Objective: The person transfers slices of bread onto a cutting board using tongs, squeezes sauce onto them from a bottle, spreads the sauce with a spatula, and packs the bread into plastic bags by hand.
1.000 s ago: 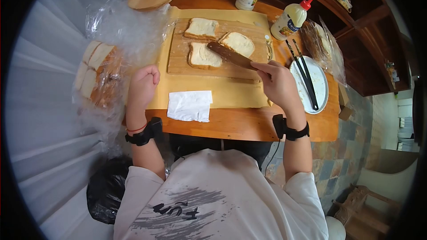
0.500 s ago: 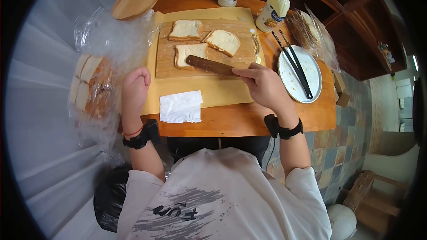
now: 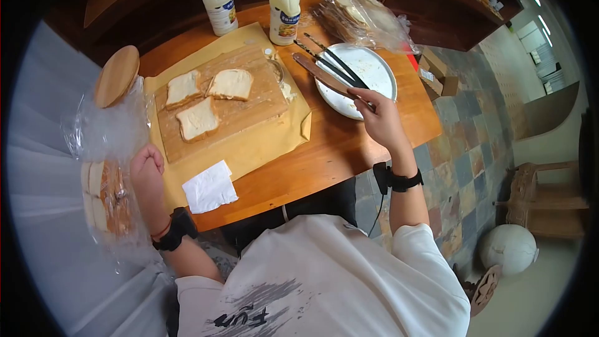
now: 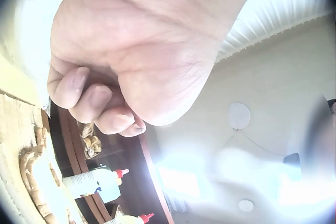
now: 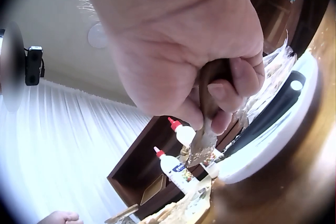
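My right hand (image 3: 382, 120) grips the handle of a brown wooden spreader (image 3: 321, 75), whose blade reaches over the left edge of the white plate (image 3: 385, 73) beside the black tongs (image 3: 340, 65). In the right wrist view, thumb and fingers are curled round the spreader (image 5: 203, 142), with pale smears on its blade. My left hand (image 3: 147, 171) is a fist at the paper's left edge; in the left wrist view the left hand (image 4: 131, 50) has its fingers curled towards the palm, holding nothing. Three bread slices (image 3: 198, 118) lie on the wooden board (image 3: 253, 112), tops coated pale.
Two red-capped bottles (image 3: 219, 9) stand at the back. Bagged bread (image 3: 368, 15) lies behind the plate, and wrapped loaves (image 3: 106, 196) sit at the left near a round wooden lid (image 3: 117, 76). A white tissue (image 3: 210, 188) lies near the front edge.
The view has turned towards the right. My right hand has carried the spreader away from the lower bread slice, rightwards to the plate. My left hand stays curled at the left.
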